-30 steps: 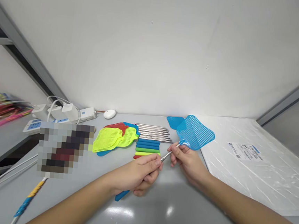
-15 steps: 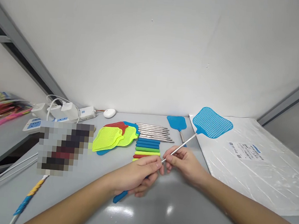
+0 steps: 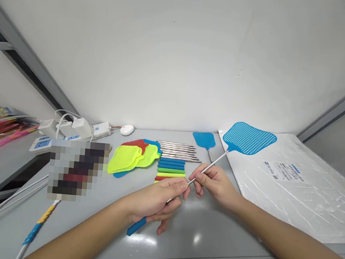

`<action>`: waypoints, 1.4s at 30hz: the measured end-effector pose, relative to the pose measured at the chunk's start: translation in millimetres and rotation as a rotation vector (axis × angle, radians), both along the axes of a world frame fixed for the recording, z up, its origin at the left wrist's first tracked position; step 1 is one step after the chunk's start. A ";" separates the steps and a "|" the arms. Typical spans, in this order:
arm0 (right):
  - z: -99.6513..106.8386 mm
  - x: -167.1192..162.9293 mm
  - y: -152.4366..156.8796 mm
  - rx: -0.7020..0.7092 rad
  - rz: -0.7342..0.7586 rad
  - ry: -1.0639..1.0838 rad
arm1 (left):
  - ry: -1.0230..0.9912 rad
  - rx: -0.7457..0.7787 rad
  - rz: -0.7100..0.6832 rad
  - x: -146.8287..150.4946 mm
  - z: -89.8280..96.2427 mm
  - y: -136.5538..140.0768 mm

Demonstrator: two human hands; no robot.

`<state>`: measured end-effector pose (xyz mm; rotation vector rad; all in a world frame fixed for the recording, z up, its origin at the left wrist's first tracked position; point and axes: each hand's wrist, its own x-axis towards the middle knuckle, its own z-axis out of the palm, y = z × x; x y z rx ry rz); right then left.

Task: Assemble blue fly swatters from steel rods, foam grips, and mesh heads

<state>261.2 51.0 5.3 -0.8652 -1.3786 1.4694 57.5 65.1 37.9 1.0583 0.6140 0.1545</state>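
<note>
A blue fly swatter [image 3: 247,138] slants across the middle, its mesh head up at the right and its blue handle [image 3: 136,226] low at the left. My left hand [image 3: 160,197] is closed around the handle end, thumb and finger pinching the metal rod. Farther up, my right hand [image 3: 212,185] pinches the same rod [image 3: 216,160] between thumb and fingers. Beyond my hands lie a row of coloured handle tubes [image 3: 171,166] and several thin metal rods [image 3: 178,149]. Yellow swatter heads [image 3: 124,158] overlap red and blue ones to their left.
Another blue swatter [image 3: 204,140] lies at the back. A plastic-wrapped white board [image 3: 255,185] covers the right of the grey table [image 3: 204,245]. A power strip [image 3: 41,144] with plugs, a round white device [image 3: 127,130] and a blurred-out phone-like object on a cable occupy the left.
The swatter head has shifted slightly right and up. More of the rod shows beneath my left hand's fingers, whose lower ones are looser. The view has shifted a little.
</note>
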 end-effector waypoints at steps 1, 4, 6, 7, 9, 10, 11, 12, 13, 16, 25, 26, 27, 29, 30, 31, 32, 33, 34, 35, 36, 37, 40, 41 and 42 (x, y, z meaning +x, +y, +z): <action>0.4 1.0 0.5 0.003 -0.002 0.002 | -0.001 0.004 -0.001 -0.6 0.4 0.1; 1.8 5.2 2.7 0.006 -0.030 0.037 | 0.000 0.022 -0.001 -2.3 2.0 0.8; 3.2 9.0 4.5 0.009 -0.063 0.053 | 0.004 0.040 -0.005 -3.3 2.7 1.8; 4.1 11.0 5.2 0.010 -0.078 0.055 | 0.008 0.050 -0.010 -3.9 2.6 2.5; 6.2 14.4 6.2 0.012 -0.103 0.054 | 0.014 0.080 -0.018 -5.4 2.2 4.0; 7.2 15.5 6.5 0.010 -0.110 0.055 | 0.017 0.102 -0.022 -6.3 1.8 4.7; 8.1 16.2 6.7 0.009 -0.115 0.057 | 0.021 0.129 -0.024 -7.3 1.4 5.4; 8.7 16.4 6.8 0.010 -0.119 0.055 | 0.029 0.162 -0.023 -8.3 1.2 5.9; 9.0 16.0 7.0 0.009 -0.117 0.047 | 0.042 0.196 -0.021 -9.1 0.9 6.2; 8.0 11.9 7.1 -0.007 -0.101 0.030 | 0.089 0.242 -0.017 -9.3 0.5 5.0; -6.4 -15.6 0.0 -0.104 -0.082 0.144 | 0.073 0.192 0.028 4.2 -0.8 0.8; -6.3 -14.5 2.3 -0.115 -0.119 0.156 | 0.091 0.184 0.030 3.3 -0.6 2.4; -5.4 -10.8 6.0 -0.130 -0.166 0.176 | 0.109 0.179 0.032 1.7 -0.3 4.1; -1.2 4.6 16.7 -0.156 -0.302 0.234 | 0.154 0.206 0.028 -3.5 0.3 7.3; 1.8 15.7 22.8 -0.155 -0.389 0.275 | 0.188 0.251 0.017 -6.5 0.6 8.5; 5.1 28.0 28.7 -0.137 -0.489 0.309 | 0.229 0.308 -0.002 -9.2 1.0 9.3; 8.5 40.6 34.1 -0.122 -0.553 0.331 | 0.272 0.377 -0.022 -11.5 1.4 9.8; 11.7 52.5 38.4 -0.109 -0.602 0.358 | 0.311 0.458 -0.036 -13.1 1.8 9.9; 14.5 62.7 41.5 -0.099 -0.631 0.381 | 0.340 0.547 -0.041 -13.8 2.0 9.8; 16.7 70.6 43.4 -0.091 -0.646 0.395 | 0.357 0.632 -0.040 -13.8 2.2 9.4; 18.2 76.1 44.3 -0.084 -0.655 0.407 | 0.366 0.709 -0.034 -13.2 2.3 8.8; 19.0 79.2 44.3 -0.077 -0.660 0.413 | 0.372 0.777 -0.024 -12.4 2.4 8.1; 16.8 75.2 41.3 -0.037 -0.690 0.383 | 0.417 0.947 -0.005 -10.1 2.2 6.1; 14.5 70.2 39.5 -0.026 -0.695 0.349 | 0.459 1.016 0.002 -9.8 2.0 5.6; 11.4 63.7 37.1 -0.026 -0.686 0.302 | 0.513 1.100 0.007 -9.8 1.6 5.3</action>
